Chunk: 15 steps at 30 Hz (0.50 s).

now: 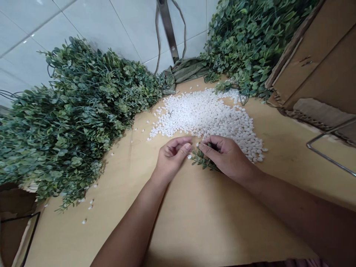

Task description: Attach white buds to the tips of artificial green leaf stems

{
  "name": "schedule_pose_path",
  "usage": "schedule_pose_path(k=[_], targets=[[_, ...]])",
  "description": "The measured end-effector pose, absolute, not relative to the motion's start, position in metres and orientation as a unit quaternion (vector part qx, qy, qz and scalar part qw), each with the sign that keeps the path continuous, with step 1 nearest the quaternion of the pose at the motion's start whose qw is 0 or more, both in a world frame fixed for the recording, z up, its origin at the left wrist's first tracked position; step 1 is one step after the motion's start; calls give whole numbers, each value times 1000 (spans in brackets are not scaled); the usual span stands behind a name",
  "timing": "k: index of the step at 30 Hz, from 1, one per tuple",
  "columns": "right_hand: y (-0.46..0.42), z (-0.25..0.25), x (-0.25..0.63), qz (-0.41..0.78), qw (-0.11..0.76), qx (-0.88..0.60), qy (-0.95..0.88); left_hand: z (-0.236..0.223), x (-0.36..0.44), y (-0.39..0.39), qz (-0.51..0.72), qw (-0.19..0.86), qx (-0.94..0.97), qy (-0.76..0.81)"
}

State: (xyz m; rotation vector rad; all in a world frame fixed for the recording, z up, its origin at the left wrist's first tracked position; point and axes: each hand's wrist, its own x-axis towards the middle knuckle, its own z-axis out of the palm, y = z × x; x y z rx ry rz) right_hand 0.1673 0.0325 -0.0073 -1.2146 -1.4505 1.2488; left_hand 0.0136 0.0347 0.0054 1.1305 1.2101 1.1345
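My right hand (226, 154) is closed around a sprig of artificial green leaves (204, 160). The leaves poke out below its thumb and fingers. Just to the left, my left hand (174, 154) has its thumb and fingertips pinched together; whatever lies between them is too small to make out. A small white piece (189, 157) shows between the hands, by the leaf tips. Right behind both hands spreads a heap of small white pieces (200, 111), on the tan tabletop (189, 226).
A large pile of artificial greenery (91, 104) covers the left side, with stray white pieces near it. More greenery (250, 44) stands at the back right, beside a cardboard box (319, 55). A dark green cloth (189, 70) lies against the tiled wall (111, 29). A metal wire frame (330, 157) juts in at right.
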Motion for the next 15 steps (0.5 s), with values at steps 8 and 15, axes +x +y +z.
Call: schedule_pose_path(k=[8, 15], targets=[[28, -5, 169, 464, 437, -485, -599, 13, 15, 22, 387, 538, 544, 515], [28, -2, 169, 486, 370, -483, -628, 9, 12, 26, 438, 531, 509, 517]])
